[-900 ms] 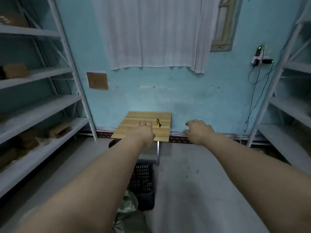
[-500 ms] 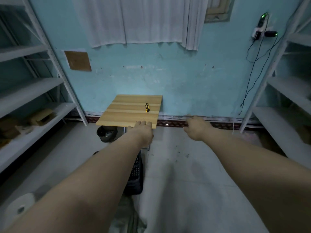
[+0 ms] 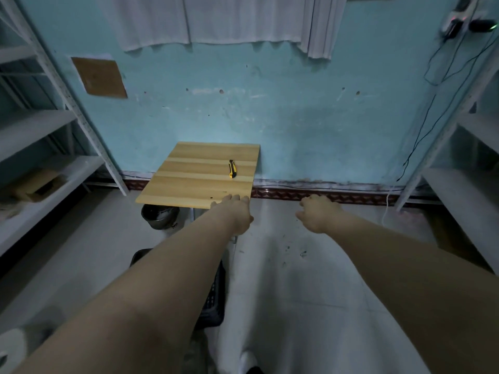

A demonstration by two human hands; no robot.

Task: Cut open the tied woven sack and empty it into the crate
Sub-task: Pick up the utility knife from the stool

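Observation:
A yellow and black utility knife [image 3: 232, 168] lies on a small wooden table [image 3: 189, 184] against the teal wall. My left hand [image 3: 235, 213] reaches forward at the table's near right corner and holds nothing. To its right, my right hand [image 3: 318, 213] hangs over the floor with loosely curled fingers, also holding nothing. A black plastic crate [image 3: 214, 300] stands on the floor below my left forearm, mostly hidden by it. The woven sack is not in view.
White metal shelves line the left side [image 3: 40, 157] and the right side [image 3: 464, 184]. A dark bucket [image 3: 159, 215] sits under the table. Cardboard boxes [image 3: 35, 184] rest on the lower left shelf. Cables [image 3: 432, 103] hang down the wall at right.
The view has tilted down and come closer to the table. Both hands now appear lower against it, the left at its near right corner instead of over its top.

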